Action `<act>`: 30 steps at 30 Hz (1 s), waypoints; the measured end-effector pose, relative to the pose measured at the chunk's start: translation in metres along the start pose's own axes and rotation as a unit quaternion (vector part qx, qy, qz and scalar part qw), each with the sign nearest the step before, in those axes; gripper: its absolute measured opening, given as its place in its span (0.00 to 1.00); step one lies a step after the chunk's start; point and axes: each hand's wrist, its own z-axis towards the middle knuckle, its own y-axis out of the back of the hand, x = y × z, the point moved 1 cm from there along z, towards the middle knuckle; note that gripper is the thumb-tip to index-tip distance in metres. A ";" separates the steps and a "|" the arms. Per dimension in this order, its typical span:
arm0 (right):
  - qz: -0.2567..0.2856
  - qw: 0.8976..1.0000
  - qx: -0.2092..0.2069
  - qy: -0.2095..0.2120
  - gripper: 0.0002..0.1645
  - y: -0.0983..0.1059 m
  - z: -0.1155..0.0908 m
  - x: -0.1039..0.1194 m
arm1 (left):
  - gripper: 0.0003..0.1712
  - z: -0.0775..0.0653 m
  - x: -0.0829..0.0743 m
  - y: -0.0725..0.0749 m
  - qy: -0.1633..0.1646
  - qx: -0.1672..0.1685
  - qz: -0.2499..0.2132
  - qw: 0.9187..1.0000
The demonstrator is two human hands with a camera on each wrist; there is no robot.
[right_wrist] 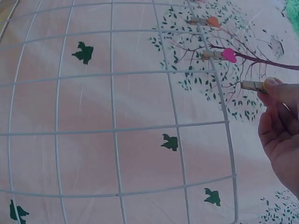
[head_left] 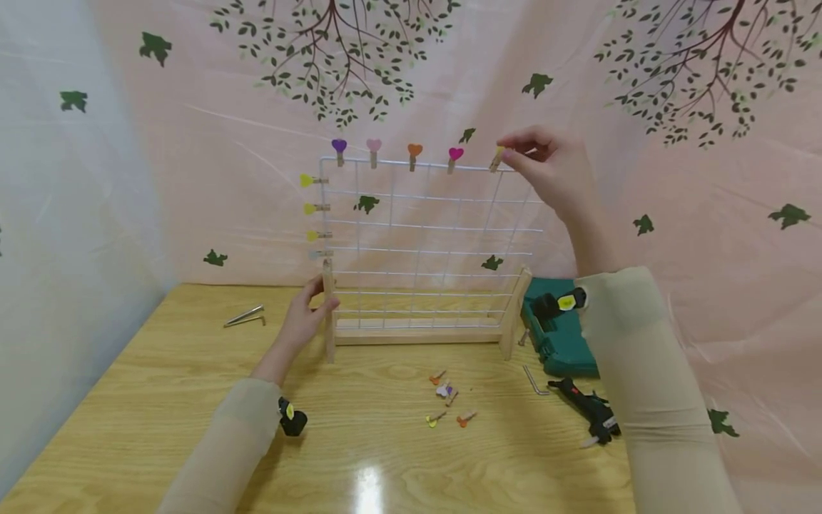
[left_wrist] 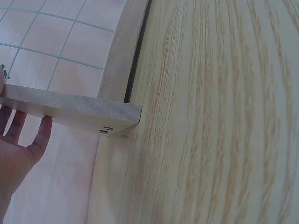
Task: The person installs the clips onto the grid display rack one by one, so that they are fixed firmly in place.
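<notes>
A white wire grid [head_left: 427, 230] stands upright in a wooden stand [head_left: 417, 335]. My right hand [head_left: 549, 168] pinches a small wooden clothespin [right_wrist: 252, 86] with a bit of yellow at its end, close to the grid's top wire. In the right wrist view the clothespin's tip is beside the edge wire, apart from it. My left hand [head_left: 302, 318] grips the stand's left wooden upright [left_wrist: 70, 107], thumb on one side and fingers on the other. Heart clothespins, among them a purple one [head_left: 339, 146] and a pink one [head_left: 456, 154], line the top wire; yellow ones [head_left: 311, 208] clip the left side.
Several loose clothespins [head_left: 464, 420] lie on the table [head_left: 359, 442] in front of the stand. At the right are a green case [head_left: 568, 350], a black glue gun [head_left: 587, 410] and a hex key [head_left: 534, 381]. Metal tools [head_left: 244, 316] lie at the left. A printed cloth hangs behind.
</notes>
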 end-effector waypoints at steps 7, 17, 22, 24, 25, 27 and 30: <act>-0.045 0.999 -0.014 -0.011 0.11 -0.005 0.014 -0.001 | 0.39 0.005 0.017 -0.001 -0.010 -0.008 0.012 1.000; -0.062 0.998 0.023 -0.012 0.12 -0.011 0.017 -0.013 | 0.35 -0.005 -0.013 0.001 -0.001 0.001 0.002 1.000; -0.094 0.995 0.029 -0.002 0.19 -0.009 0.016 -0.013 | 0.35 -0.005 -0.014 0.002 -0.005 -0.004 0.006 1.000; -0.088 0.996 0.020 0.008 0.20 -0.008 0.013 -0.009 | 0.35 -0.005 -0.015 0.002 -0.007 -0.005 0.006 1.000; -0.081 0.996 0.015 0.015 0.20 -0.008 0.009 -0.006 | 0.35 -0.005 -0.015 0.002 -0.007 -0.004 0.005 1.000; -0.063 0.998 0.009 0.028 0.19 -0.008 -0.002 0.003 | 0.35 -0.005 -0.014 0.002 -0.008 -0.003 0.003 1.000; -0.052 0.997 0.025 0.052 0.18 -0.013 -0.025 0.012 | 0.35 -0.004 -0.011 0.002 -0.014 0.000 -0.001 1.000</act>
